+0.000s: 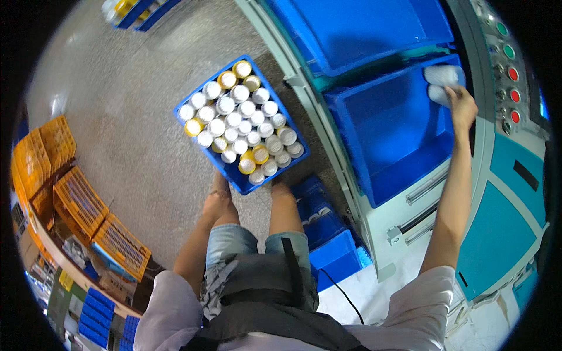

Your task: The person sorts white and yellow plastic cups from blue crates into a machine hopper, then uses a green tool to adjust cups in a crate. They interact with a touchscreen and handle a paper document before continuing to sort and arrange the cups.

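Note:
My right hand [462, 107] grips the near end of a white cylindrical roll [438, 94] in the far right corner of a blue plastic bin [386, 109] on the machine. Another white roll [441, 75] lies just beyond it. My left hand [217, 205] hangs beside my left knee, just below a blue crate [241, 184]; its fingers are partly hidden, and I see nothing in its grasp. Upright cylindrical pieces [244, 127] with pale round ends, some yellow-sided, fill most of that crate. The near left corner of the crate shows bare blue floor.
A second blue bin [373, 35] adjoins the first. Green and red push buttons [513, 73] line the machine's right panel. Orange plastic baskets [81, 193] stand at left. Another blue bin [336, 256] sits by my right leg, near a black cable [344, 296].

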### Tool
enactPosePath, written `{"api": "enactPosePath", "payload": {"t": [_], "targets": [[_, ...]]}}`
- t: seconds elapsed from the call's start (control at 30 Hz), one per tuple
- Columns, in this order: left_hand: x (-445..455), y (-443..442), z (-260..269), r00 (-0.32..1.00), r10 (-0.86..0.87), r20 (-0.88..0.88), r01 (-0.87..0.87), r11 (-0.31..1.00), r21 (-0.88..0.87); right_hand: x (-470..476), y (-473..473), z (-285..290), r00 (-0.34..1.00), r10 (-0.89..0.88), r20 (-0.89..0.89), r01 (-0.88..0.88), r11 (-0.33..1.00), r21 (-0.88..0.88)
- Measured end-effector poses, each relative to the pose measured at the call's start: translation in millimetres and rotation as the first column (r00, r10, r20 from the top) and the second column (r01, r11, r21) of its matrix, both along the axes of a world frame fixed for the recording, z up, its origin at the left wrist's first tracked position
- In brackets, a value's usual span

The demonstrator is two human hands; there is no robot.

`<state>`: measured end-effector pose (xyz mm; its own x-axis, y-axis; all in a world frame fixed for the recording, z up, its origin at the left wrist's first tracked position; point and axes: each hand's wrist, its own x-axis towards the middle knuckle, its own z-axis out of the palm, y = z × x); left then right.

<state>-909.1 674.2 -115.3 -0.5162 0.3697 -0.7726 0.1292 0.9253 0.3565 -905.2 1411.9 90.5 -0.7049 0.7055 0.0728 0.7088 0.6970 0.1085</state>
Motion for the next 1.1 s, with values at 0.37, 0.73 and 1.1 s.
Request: {"api": "enactPosePath", "payload": {"t": [0.37,0.73,1.1], "targets": [[22.1,-47.4,7.2,0.932,0.153,0.329,0.034,0.865,-0.500,48.3,-311.7,150.6,0.983,-0.050,-0.179,-0.080,0.758,-0.648],[3.5,-94.9,22.4,0.921,0.212,0.328,-0.044,0.891,-0.452,-67.1,-412.4,-222.9,0.987,-0.044,0.158,0.136,0.755,-0.641],[-8.8,-138.1,14.6,0.911,0.286,0.298,-0.191,0.931,-0.311,-146.2,-428.8,-347.9,0.995,-0.101,0.015,0.086,0.751,-0.655]]}}
